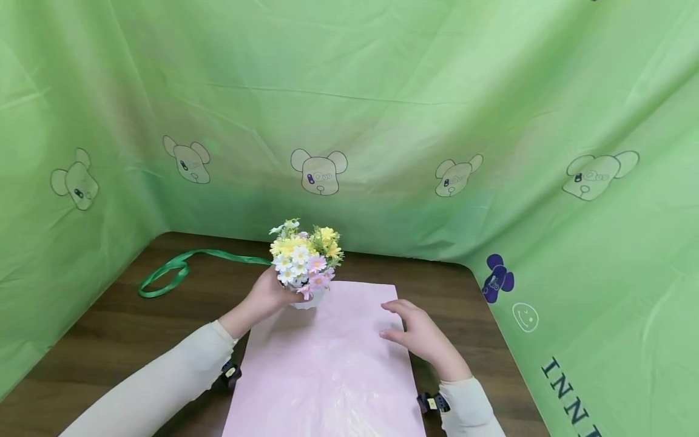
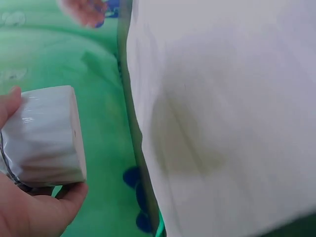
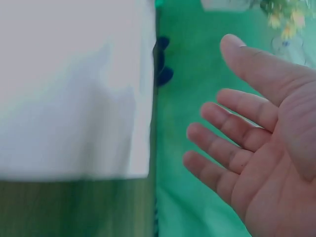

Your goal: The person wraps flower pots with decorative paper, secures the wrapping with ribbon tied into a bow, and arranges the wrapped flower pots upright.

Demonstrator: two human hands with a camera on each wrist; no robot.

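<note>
In the head view, a small white pot (image 1: pixel 309 300) of artificial flowers (image 1: pixel 302 258) in yellow, white and pink is held above the far end of a pink sheet (image 1: pixel 333 358). My left hand (image 1: pixel 271 292) grips the pot from its left side. The left wrist view shows the smooth white pot (image 2: pixel 47 133) between thumb and fingers, its flat base facing right. My right hand (image 1: pixel 425 340) hovers over the sheet's right edge and holds nothing. Its fingers (image 3: pixel 232 148) are spread and slightly bent in the right wrist view.
A green ribbon (image 1: pixel 177 274) lies looped on the dark wooden table (image 1: pixel 125 340), at the back left. Green cloth (image 1: pixel 349 109) printed with bear heads hangs behind the table and along both sides.
</note>
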